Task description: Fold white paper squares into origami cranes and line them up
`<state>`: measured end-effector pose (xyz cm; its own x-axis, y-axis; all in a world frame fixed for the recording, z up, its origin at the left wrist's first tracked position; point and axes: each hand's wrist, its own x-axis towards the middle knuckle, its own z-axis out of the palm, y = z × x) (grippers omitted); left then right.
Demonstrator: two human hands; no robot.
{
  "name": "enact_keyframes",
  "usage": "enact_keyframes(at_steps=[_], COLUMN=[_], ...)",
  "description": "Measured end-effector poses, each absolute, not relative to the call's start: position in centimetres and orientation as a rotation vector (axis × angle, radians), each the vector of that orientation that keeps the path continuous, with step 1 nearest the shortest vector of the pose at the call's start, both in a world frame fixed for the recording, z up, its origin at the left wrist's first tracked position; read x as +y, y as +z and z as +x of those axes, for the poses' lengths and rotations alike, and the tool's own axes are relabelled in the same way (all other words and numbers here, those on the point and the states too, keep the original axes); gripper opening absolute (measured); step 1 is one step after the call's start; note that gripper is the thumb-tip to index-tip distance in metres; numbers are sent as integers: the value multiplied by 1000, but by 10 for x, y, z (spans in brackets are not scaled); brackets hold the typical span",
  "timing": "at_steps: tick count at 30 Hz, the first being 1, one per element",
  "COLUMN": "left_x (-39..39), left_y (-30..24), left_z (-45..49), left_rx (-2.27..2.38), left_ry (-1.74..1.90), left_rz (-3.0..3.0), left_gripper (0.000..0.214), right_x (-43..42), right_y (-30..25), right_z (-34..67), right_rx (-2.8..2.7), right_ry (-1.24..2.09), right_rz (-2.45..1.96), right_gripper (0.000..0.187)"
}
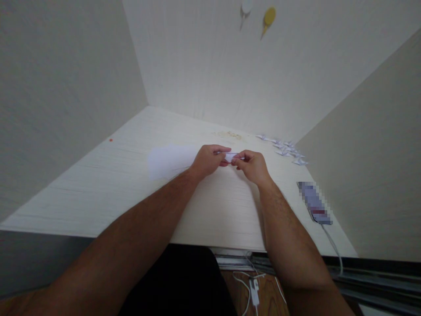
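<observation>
Between my two hands, just above the middle of the desk, is a small folded piece of white paper. My left hand pinches its left end, with the thumb on the near face and the fingers behind. The thumb and fingertips of my right hand grip its right end. Much of the paper is hidden by my fingers, so its exact folded shape is unclear. Left of my left hand, flat white paper sheets lie on the desk, partly covered by that forearm.
Several small folded white paper pieces cluster at the desk's back right. A phone with a white cable lies near the right wall. Crumbs or stains mark the back. Below the desk edge, a white power strip rests on the floor.
</observation>
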<state>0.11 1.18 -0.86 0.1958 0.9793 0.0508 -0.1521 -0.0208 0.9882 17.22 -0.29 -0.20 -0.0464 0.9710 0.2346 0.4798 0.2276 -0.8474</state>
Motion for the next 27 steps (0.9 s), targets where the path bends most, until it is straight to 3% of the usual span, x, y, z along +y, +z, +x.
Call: enact_keyframes(at_steps=[10,20,27], left_x=[14,12,10], left_y=[-10,-8,-7], left_z=[-1,-3,-3], left_rx=[911,953,863], left_ry=[1160,1241,1246], left_rz=[1222,1149,1213], left_gripper=[30,21,23], right_x=[-2,-4,-6], right_y=[2,10,8], right_z=[181,186,171], right_rx=[-1629,-1576,-1478], right_ry=[844,718,937], right_rz=[-1318,-1362,-1160], right_gripper=[22,21,50])
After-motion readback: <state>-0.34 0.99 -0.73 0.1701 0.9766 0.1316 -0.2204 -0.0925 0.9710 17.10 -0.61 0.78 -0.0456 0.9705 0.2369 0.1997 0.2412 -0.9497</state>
